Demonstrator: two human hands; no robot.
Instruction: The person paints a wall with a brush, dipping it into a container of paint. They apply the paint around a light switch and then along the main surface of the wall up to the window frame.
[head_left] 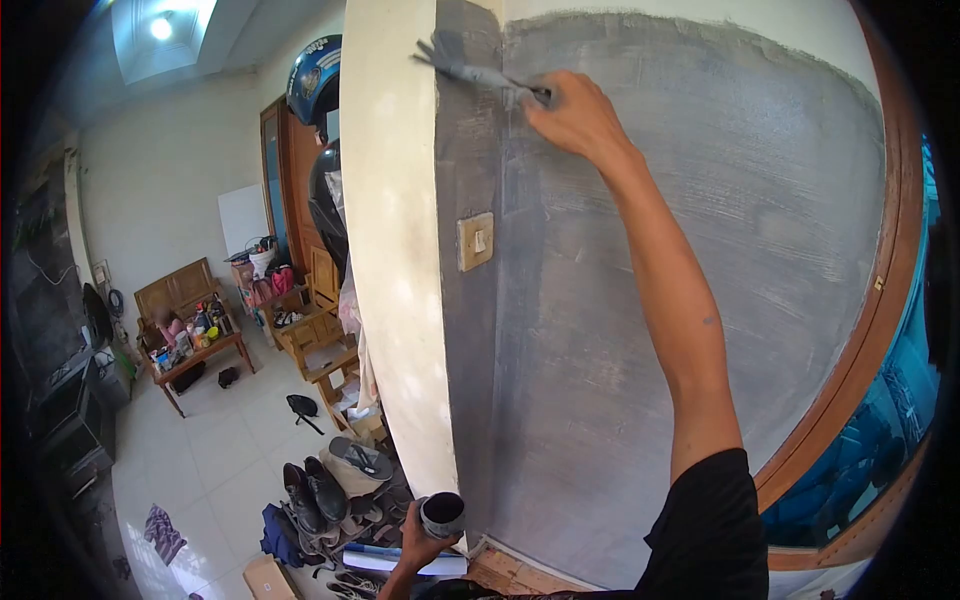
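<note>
My right hand [575, 112] is raised high, its fingers closed round the handle of a paintbrush [475, 74]. The bristles, coated in grey, touch or nearly touch the narrow grey wall strip near its pale corner edge. Low in the view, my left hand [424, 545] grips a small cup [442, 515] with a dark inside and grey smears on its outside. Grey paint covers most of the wall [620, 300] in front of me, streaked and uneven. A light switch [476, 241] sits on the grey strip, below the brush.
Shoes [315, 490] and sandals [360, 458] are piled at the foot of the pale wall edge [395, 230]. Helmets [315, 80] hang behind it. A wooden door frame [840, 440] borders the right. Further left stand a cluttered low table [200, 355] and wooden chairs.
</note>
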